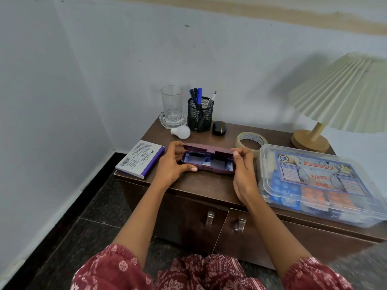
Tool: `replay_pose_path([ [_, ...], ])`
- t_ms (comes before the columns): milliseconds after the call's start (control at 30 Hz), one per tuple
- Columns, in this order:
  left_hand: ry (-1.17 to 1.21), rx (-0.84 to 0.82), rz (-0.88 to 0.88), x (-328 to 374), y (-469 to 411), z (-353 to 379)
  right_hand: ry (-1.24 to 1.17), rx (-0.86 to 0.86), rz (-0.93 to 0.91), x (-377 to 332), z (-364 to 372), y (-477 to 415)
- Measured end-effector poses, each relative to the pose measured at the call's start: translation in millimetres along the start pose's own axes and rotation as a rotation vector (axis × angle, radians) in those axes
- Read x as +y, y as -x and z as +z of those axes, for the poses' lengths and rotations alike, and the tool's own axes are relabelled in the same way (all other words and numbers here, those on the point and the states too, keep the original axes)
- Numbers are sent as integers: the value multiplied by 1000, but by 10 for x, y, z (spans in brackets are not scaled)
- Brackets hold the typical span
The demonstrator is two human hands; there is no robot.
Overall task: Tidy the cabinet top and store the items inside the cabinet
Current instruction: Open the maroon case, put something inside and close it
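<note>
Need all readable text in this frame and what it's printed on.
"Medigold" - lid label of the clear first aid box
"FIRST" and "BOX" - same label; the word between them is blurred
"FABER-CASTELL" - white and purple box, beside its barcode; the small print is unreadable
Tape roll: printing on the inner ring too small to read

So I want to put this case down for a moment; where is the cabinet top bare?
Bare wood runs along the front edge of the cabinet top, between the stationery box and the first aid box. The back row, glass to tape roll, is crowded.
</note>
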State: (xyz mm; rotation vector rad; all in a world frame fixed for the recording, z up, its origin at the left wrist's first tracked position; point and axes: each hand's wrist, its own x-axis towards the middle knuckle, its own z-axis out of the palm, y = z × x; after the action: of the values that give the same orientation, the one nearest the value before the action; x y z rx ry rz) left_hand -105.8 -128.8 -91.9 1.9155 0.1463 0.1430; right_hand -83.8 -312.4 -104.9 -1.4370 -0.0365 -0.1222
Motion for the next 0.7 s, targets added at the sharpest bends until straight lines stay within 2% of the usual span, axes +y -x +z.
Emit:
replay_pose_path([
  [200,-16,6,46,13,34,21,293,7,-63,-36,19,71],
  [367,-81,33,77,-40,14,44,482,-50,-105,-72,4,125],
  [533,-349,30,252,-98,2,88,769,-172,-206,0,-10,99],
  [700,-359,45,273,-102,-7,121,857,-185,-186,4,4,98],
])
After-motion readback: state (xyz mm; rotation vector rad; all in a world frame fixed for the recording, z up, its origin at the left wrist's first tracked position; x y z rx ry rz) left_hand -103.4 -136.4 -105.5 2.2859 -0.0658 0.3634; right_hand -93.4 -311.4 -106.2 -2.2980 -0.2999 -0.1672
